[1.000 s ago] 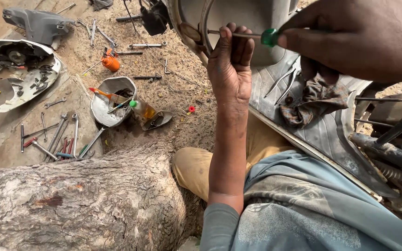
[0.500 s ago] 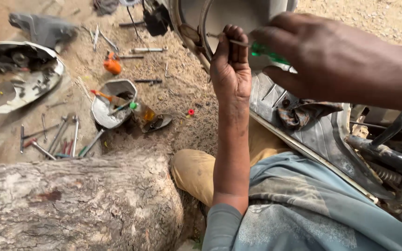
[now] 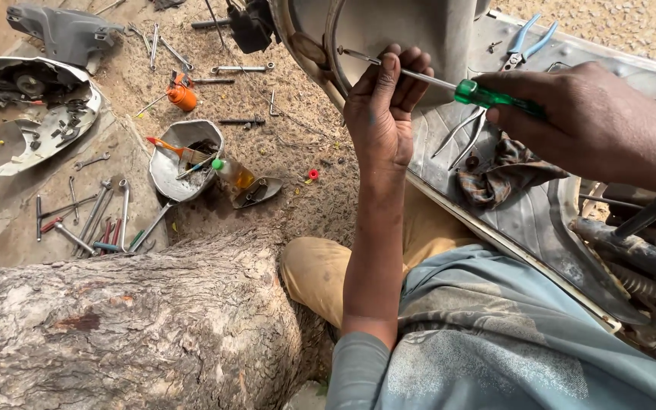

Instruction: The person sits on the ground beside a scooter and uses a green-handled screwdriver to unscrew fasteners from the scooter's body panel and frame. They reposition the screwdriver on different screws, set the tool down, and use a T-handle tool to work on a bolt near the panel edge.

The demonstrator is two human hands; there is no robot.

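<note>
Well left of the fingers: a grey cover (image 3: pixel 36 114) on the sand, wrenches (image 3: pixel 89 220) laid in a row, a small tub (image 3: pixel 184 156) of tools, an orange oil can (image 3: pixel 184 96), a log (image 3: pixel 115 326) nearer the camera. Left hand (image 3: pixel 380 114) raised, fingers (image 3: pixel 411 72) curled over the metal shaft of a screwdriver (image 3: pixel 487 96), steadying it against the scooter body (image 3: pixel 419 30). Right hand (image 3: pixel 594 125) closed around the green handle, just right of the left fingertips. Below the right fingers: pliers (image 3: pixel 495 91) and a rag (image 3: pixel 503 175) on the footboard (image 3: pixel 525 220).
</note>
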